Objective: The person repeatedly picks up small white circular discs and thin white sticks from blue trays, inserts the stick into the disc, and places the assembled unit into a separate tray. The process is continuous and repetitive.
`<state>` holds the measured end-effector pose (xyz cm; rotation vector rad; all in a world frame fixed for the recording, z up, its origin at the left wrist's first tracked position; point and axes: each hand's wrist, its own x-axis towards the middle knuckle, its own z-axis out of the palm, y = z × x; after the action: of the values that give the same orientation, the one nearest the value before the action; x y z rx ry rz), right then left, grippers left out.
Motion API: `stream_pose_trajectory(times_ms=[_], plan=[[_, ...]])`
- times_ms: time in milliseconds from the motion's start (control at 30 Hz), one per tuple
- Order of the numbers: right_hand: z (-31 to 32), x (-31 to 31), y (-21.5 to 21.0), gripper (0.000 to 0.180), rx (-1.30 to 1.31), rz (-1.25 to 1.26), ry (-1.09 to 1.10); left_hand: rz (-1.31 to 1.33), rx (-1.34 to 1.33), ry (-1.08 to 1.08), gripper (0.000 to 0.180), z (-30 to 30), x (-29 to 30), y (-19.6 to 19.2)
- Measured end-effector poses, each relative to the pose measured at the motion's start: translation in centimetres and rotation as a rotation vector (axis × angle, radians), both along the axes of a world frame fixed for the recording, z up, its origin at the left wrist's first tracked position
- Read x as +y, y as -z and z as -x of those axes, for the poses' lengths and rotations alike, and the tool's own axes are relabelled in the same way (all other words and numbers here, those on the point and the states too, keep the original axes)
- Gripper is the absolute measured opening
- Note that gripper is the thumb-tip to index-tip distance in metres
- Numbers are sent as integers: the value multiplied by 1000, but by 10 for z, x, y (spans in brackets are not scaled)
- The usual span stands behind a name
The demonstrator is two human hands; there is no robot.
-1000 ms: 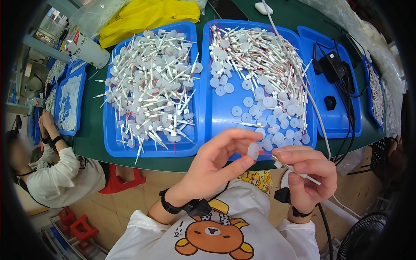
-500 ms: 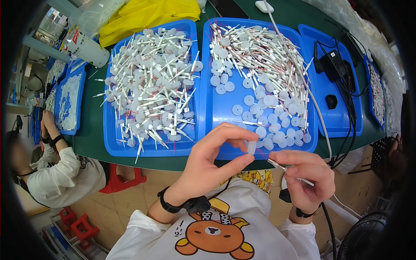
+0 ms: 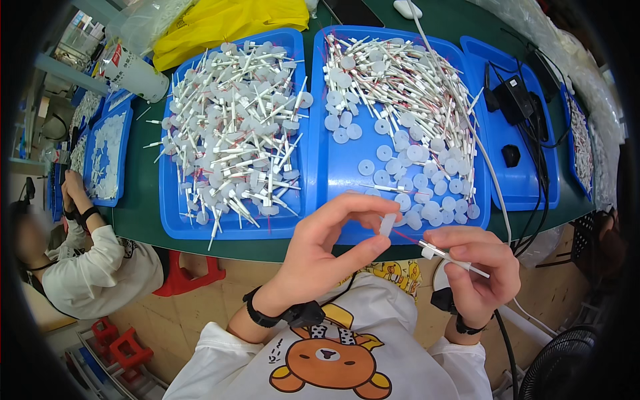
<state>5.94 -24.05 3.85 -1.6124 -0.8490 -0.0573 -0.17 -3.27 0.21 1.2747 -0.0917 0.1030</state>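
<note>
My left hand (image 3: 333, 243) pinches a translucent white plastic disc (image 3: 387, 225) on edge between thumb and fingers. From the disc a thin red thread or wire runs to a slim white stick (image 3: 460, 259) with a small block near its front end. That stick is gripped by my right hand (image 3: 483, 267) between thumb and fingers, its tail pointing down to the right. Just beyond my hands lies the right blue tray (image 3: 337, 177), where loose discs (image 3: 418, 153) spread in front of a heap of white sticks (image 3: 407, 70) with red strands.
Left of it, another blue tray (image 3: 307, 133) is heaped with sticks bearing discs (image 3: 233, 127). A third blue tray (image 3: 523, 180) holds black adapters (image 3: 512, 100) and cables. A white cable (image 3: 490, 170) crosses the right tray. A co-worker (image 3: 100, 267) sits at far left; a black fan (image 3: 563, 367) stands lower right.
My right hand has shifted slightly right, and more of the white stick shows, with its tail out past my fingers. My left hand keeps its pinch on the disc.
</note>
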Motion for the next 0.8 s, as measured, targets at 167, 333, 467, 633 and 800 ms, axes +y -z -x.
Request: stream_pose_trajectory(times_ms=[167, 333, 467, 633, 800], plan=[[0, -3, 2, 29, -51, 47, 36, -16, -54, -12, 37, -1, -1, 2], [1, -2, 1, 30, -84, 30, 56, 18, 26, 21, 35, 1, -1, -1], [1, 0, 0, 31, -99, -8, 8, 62, 87, 84, 30, 2, -1, -6], [-1, 0, 2, 29, -109, -61, -71, 154, 133, 149, 28, 3, 0, -8], [-1, -2, 0, 25, -156, -40, -77, 146, 106, 142, 29, 4, 2, -7]])
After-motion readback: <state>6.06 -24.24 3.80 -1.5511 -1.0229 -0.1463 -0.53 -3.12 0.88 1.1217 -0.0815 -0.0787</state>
